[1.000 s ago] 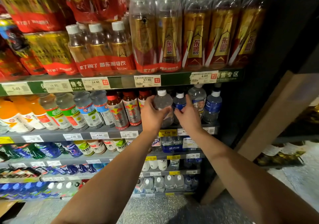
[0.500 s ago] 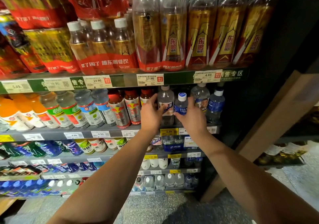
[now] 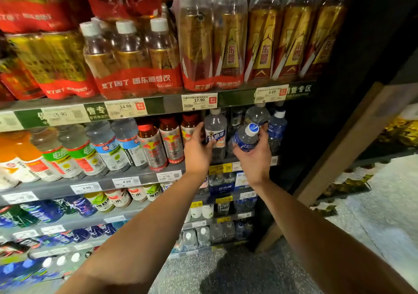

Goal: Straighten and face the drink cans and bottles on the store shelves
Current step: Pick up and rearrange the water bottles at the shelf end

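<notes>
Right hand (image 3: 254, 157) has the small blue-label bottle (image 3: 245, 138) off the shelf, fingers closed around its lower body. Its long axis is tipped: cap (image 3: 252, 128) leans up and to the right, toward the camera, base buried in the palm, so it is well off vertical. The slot it looks meant for is the dark gap (image 3: 235, 121) on the second shelf (image 3: 144, 176), between the clear white-cap bottle (image 3: 216, 130) and the two blue bottles at the row's right end (image 3: 276, 128). That gap lies just behind and slightly left of the held bottle, so the right hand is clearly the nearer one. My read of the next move: rotate the bottle upright, label forward, then push straight back into the gap. Left hand (image 3: 198, 151) is on the clear white-cap bottle, fingers wrapped against its left side at label height; that bottle stands upright on the shelf with its label facing out. Risk as I judge it: tight clearance, tilted base could clip a neighbour on entry. Whether another bottle sits deeper in the gap I can't tell, too dark.
</notes>
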